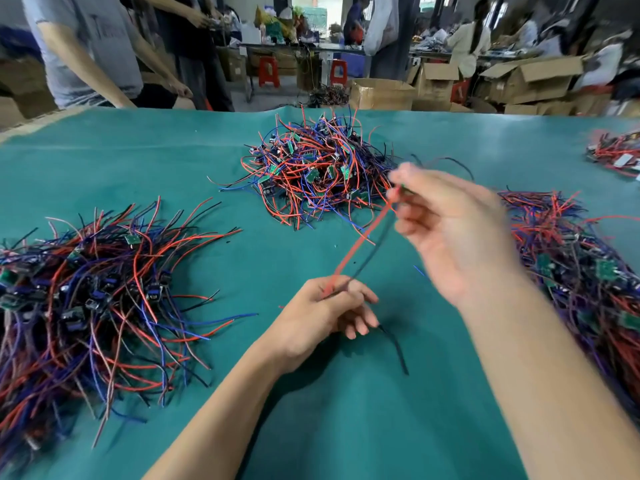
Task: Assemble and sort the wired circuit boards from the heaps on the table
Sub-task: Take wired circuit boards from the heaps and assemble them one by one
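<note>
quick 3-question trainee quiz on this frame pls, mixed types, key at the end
1. True or false: the red wire runs taut between the left hand and the right hand.
2. Which heap lies farthest from the person? A) the left heap B) the middle heap C) the right heap
3. Fill in: the table is covered by a ___ mat.

Key: 1 true; 2 B; 3 green. The right hand is motion-blurred, so its exact grip point on the wire is unclear.
</note>
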The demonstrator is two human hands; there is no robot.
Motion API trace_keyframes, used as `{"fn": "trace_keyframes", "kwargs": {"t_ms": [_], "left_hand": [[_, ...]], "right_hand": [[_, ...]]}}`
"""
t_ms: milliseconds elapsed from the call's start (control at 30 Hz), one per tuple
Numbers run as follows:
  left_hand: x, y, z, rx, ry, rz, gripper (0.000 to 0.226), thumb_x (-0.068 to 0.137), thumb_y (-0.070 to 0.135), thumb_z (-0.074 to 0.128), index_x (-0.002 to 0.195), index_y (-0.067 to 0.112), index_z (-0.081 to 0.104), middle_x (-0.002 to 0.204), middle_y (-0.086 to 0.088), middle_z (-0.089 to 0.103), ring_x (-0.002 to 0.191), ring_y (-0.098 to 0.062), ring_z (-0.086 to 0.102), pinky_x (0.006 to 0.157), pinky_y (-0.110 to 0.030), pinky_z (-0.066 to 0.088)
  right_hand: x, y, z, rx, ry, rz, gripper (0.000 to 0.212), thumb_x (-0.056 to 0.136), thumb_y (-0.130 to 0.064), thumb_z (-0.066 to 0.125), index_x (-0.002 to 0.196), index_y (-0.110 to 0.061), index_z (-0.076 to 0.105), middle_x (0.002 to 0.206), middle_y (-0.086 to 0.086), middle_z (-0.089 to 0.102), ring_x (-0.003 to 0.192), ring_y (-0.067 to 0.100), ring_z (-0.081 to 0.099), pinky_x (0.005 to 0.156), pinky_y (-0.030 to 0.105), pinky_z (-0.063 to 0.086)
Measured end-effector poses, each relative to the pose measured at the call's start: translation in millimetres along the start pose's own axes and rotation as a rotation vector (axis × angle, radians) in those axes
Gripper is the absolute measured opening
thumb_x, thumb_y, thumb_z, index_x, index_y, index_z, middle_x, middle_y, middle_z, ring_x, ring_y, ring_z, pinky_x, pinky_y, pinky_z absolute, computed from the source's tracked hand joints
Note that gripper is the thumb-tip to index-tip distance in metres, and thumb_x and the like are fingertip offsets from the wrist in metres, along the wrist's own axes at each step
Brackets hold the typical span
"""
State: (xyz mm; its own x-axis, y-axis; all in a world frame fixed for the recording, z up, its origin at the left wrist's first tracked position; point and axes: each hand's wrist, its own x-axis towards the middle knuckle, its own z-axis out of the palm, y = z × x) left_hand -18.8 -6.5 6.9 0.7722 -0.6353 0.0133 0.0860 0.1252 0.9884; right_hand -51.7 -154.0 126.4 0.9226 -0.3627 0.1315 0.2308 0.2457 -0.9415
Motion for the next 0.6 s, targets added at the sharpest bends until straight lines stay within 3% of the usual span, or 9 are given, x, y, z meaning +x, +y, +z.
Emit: {"fn": "trace_keyframes", "kwargs": {"t_ms": [100, 167, 200, 267, 333, 400, 433, 533, 600], "left_hand": [[-3.2, -0.1, 2.1, 0.007, 0.019, 0.022, 0.017, 0.086, 0.011, 0.058, 0.079, 0.019, 0.072, 0.079, -0.006, 0.072, 0.067, -0.013, 0.063, 0.061, -0.021, 0.051], [-4.1, -3.7, -0.4, 0.014, 0.068, 0.02, 0.014, 0.079, 0.017, 0.063, 0.089, 0.016, 0.072, 0.097, -0.008, 0.073, 0.089, -0.02, 0.065, 0.082, -0.033, 0.055], [-2.6, -6.9, -3.8, 0.02, 0.111, -0.012, 0.019, 0.084, 0.01, 0.065, 0.102, 0.006, 0.069, 0.109, -0.017, 0.07, 0.1, -0.027, 0.063, 0.094, -0.04, 0.051], [5.4, -9.3, -7.1, 0.046, 0.155, -0.103, 0.029, 0.093, -0.007, 0.058, 0.121, -0.014, 0.057, 0.124, -0.036, 0.06, 0.113, -0.044, 0.059, 0.099, -0.045, 0.046], [5.9, -6.6, -6.2, 0.054, 0.133, -0.131, 0.035, 0.09, -0.01, 0.059, 0.126, -0.012, 0.056, 0.13, -0.036, 0.056, 0.117, -0.04, 0.059, 0.099, -0.04, 0.045], [2.4, -1.6, -3.9, 0.078, 0.082, -0.08, 0.037, 0.082, -0.006, 0.062, 0.119, -0.002, 0.063, 0.126, -0.018, 0.065, 0.114, -0.022, 0.064, 0.1, -0.032, 0.047], [-0.6, -1.7, -2.7, 0.079, 0.058, -0.037, 0.029, 0.086, -0.004, 0.057, 0.114, -0.005, 0.064, 0.119, -0.018, 0.068, 0.108, -0.022, 0.065, 0.096, -0.033, 0.048], [-2.1, -2.3, -2.3, -0.034, 0.063, -0.041, 0.015, 0.097, -0.006, 0.046, 0.098, -0.01, 0.06, 0.089, -0.024, 0.068, 0.074, -0.024, 0.062, 0.069, -0.028, 0.051], [0.5, 0.1, -0.1, -0.062, 0.065, -0.038, 0.016, 0.099, -0.006, 0.044, 0.099, -0.004, 0.06, 0.081, -0.019, 0.067, 0.063, -0.018, 0.06, 0.059, -0.022, 0.05]], "right_hand": [[-8.0, 11.0, 74.0, -0.038, -0.259, 0.046, 0.011, 0.088, -0.013, 0.076, 0.079, -0.011, 0.072, 0.071, 0.008, 0.072, 0.047, 0.007, 0.055, 0.043, 0.017, 0.044], [-10.1, 24.5, 131.4, -0.117, -0.405, 0.065, 0.017, 0.089, -0.017, 0.077, 0.075, -0.01, 0.071, 0.072, 0.011, 0.072, 0.048, 0.01, 0.057, 0.045, 0.019, 0.049], [-10.2, 31.6, 158.0, -0.192, -0.478, 0.069, 0.023, 0.09, -0.023, 0.077, 0.074, -0.008, 0.07, 0.072, 0.014, 0.072, 0.049, 0.013, 0.06, 0.05, 0.023, 0.056], [-7.4, 44.8, 200.6, -0.523, -0.628, -0.016, 0.047, 0.091, -0.047, 0.072, 0.068, -0.008, 0.064, 0.064, 0.01, 0.073, 0.049, 0.019, 0.068, 0.061, 0.032, 0.063], [7.4, 57.6, 218.8, -0.911, -0.694, -0.182, 0.06, 0.092, -0.065, 0.058, 0.06, -0.015, 0.049, 0.053, 0.001, 0.061, 0.042, 0.018, 0.065, 0.049, 0.025, 0.055], [34.7, 66.3, 210.4, -1.151, -0.669, -0.224, 0.059, 0.095, -0.063, 0.052, 0.059, -0.016, 0.043, 0.055, -0.001, 0.054, 0.048, 0.02, 0.064, 0.05, 0.021, 0.05], [51.7, 71.4, 197.0, -1.252, -0.638, -0.213, 0.057, 0.094, -0.058, 0.054, 0.061, -0.013, 0.045, 0.059, 0.001, 0.055, 0.058, 0.023, 0.069, 0.058, 0.021, 0.051], [98.5, 83.2, 130.6, -1.501, -0.446, -0.182, 0.015, 0.088, -0.03, 0.062, 0.087, -0.014, 0.06, 0.099, 0.014, 0.064, 0.102, 0.036, 0.067, 0.082, 0.033, 0.051], [117.6, 92.0, 77.3, -1.663, -0.247, -0.107, 0.022, 0.087, -0.018, 0.063, 0.108, -0.015, 0.065, 0.119, 0.015, 0.064, 0.109, 0.038, 0.064, 0.084, 0.04, 0.052]]}}
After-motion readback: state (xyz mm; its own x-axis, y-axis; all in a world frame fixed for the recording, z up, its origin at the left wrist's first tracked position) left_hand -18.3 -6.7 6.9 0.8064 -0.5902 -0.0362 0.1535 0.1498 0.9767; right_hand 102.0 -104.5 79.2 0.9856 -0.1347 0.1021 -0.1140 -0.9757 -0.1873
